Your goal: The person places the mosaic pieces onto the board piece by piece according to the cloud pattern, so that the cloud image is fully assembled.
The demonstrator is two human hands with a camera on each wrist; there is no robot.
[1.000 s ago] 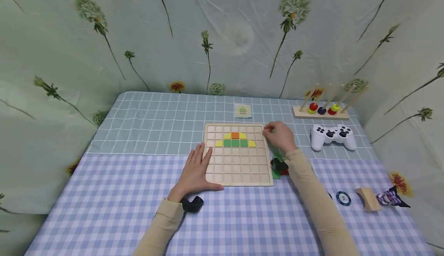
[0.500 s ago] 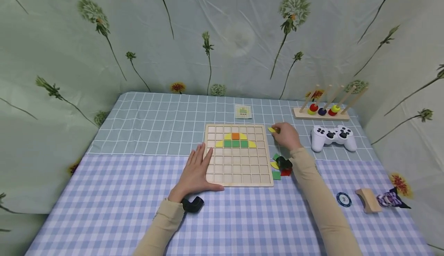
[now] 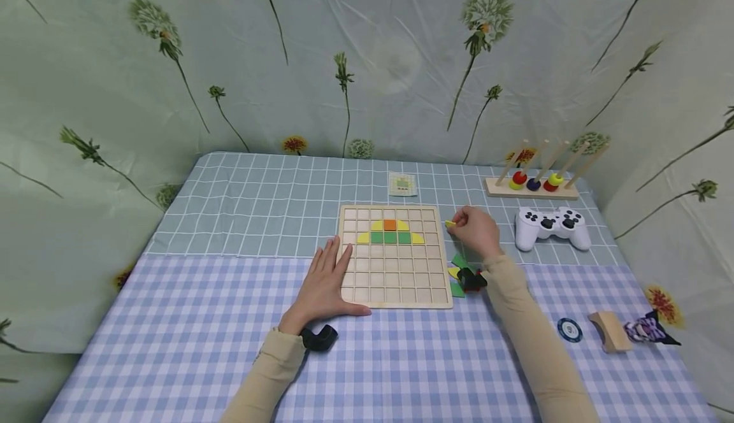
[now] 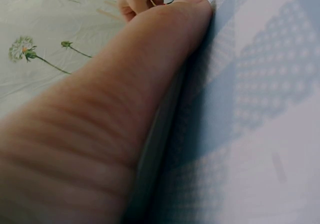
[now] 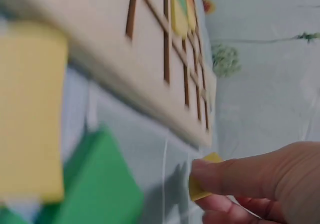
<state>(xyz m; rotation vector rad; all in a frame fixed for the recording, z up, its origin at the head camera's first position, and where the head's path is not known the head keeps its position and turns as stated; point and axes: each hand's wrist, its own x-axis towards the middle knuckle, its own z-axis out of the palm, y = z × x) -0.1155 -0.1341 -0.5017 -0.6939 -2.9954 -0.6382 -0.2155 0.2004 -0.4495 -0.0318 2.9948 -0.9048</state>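
Observation:
My right hand (image 3: 477,230) pinches a small yellow tile (image 3: 450,223) between thumb and fingers, just off the right edge of a wooden grid board (image 3: 395,276). In the right wrist view that yellow tile (image 5: 198,188) shows at the thumb tip, apart from the board. My left hand (image 3: 322,288) rests at the board's near left corner, fingers straight along the left side and thumb along the front edge. On the grid sit an orange tile (image 3: 390,225), a row of green tiles (image 3: 390,237) and several yellow tiles (image 3: 363,238).
Loose green (image 3: 457,290) and yellow tiles (image 3: 453,272) lie right of the board, partly under the right wrist camera (image 3: 471,279). A pattern card (image 3: 402,184) lies behind the board. Rightward are a peg stand (image 3: 530,188), game controller (image 3: 552,227), round chip (image 3: 569,330) and wooden arch block (image 3: 610,332).
My right hand has drawn back from the board's upper right edge, rightward and slightly nearer, and the yellow tile in its fingers has come into sight. The left hand stays put.

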